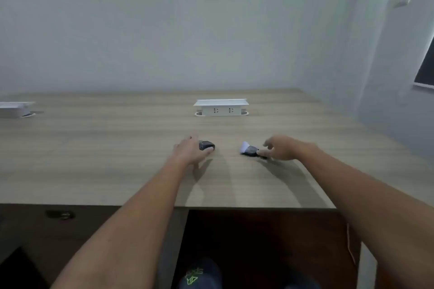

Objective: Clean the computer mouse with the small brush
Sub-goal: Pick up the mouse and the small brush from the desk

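A small dark computer mouse (206,144) lies on the wooden desk (117,148), a little left of centre. My left hand (190,150) wraps around its left side, with the thumb along its near edge and the fingers behind it. To the right lies the small brush (249,149), dark-bodied, with its white bristles pointing to the far left. My right hand (280,148) hovers at the brush's handle end. Its thumb tip touches the handle and its curled fingers stay apart above it.
A white socket box (220,107) stands on the desk behind the mouse and brush. Another white box (14,109) sits at the far left edge. The desk's front edge runs just below my forearms, and a wall closes the back and right.
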`<state>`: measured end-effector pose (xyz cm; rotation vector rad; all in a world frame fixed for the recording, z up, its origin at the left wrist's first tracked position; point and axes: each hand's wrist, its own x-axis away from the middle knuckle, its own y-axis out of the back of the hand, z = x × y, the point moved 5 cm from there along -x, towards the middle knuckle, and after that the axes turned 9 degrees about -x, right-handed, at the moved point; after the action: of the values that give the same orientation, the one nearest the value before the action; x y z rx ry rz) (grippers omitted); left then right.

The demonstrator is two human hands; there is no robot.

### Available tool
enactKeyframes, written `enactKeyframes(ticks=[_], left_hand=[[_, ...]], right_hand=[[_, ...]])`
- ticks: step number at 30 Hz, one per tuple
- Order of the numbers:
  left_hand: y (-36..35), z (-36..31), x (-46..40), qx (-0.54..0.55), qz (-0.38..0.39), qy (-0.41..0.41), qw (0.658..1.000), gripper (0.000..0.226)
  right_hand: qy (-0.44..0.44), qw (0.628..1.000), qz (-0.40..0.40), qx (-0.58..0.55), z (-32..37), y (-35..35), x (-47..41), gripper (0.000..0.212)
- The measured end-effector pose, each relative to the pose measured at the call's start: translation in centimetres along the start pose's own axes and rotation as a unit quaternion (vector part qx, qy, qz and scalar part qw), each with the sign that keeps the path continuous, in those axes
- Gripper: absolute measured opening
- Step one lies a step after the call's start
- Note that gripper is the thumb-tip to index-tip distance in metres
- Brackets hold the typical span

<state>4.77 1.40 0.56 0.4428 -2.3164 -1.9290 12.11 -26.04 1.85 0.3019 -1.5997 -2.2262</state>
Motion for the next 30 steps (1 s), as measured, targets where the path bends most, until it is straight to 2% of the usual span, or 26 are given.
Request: enactKeyframes(ticks=[8, 14, 18, 22, 26, 30], left_hand=[[-1.7, 1.8, -1.0, 0.063, -0.006, 0.016, 0.998, 0.053], [-2.5, 2.1, -2.3, 0.111, -0.039, 0.002, 0.993, 0.045], [-2.3, 1.8, -2.3, 0.143, -0.028, -0.026, 0.989, 0.04], [-1.7, 1.4, -2.1, 0.19, 0.016, -0.067, 0.979, 0.034], [-1.6, 1.1, -2.2, 0.218, 0.067, -0.098, 0.969, 0.047], [-1.5, 0.2, -2.3, 0.211, 0.095, -0.129, 0.964, 0.053]], right_hand=[[0.069, 0.994, -0.081, -0.008, -0.3, -1.6, -0.6, 0.033], [0.075, 0.992, -0.092, -0.047, -0.7, -1.5, -1.8, 0.025], [0.055, 0.989, -0.087, -0.11, -1.2, -0.5, -2.8, 0.02], [0.074, 0.975, -0.086, -0.193, -0.4, 1.0, -3.5, 0.019], [0.094, 0.937, -0.066, -0.329, 0.3, 1.8, -4.1, 0.029], [0.104, 0.907, -0.071, -0.401, 1.6, 1.9, -4.1, 0.027]])
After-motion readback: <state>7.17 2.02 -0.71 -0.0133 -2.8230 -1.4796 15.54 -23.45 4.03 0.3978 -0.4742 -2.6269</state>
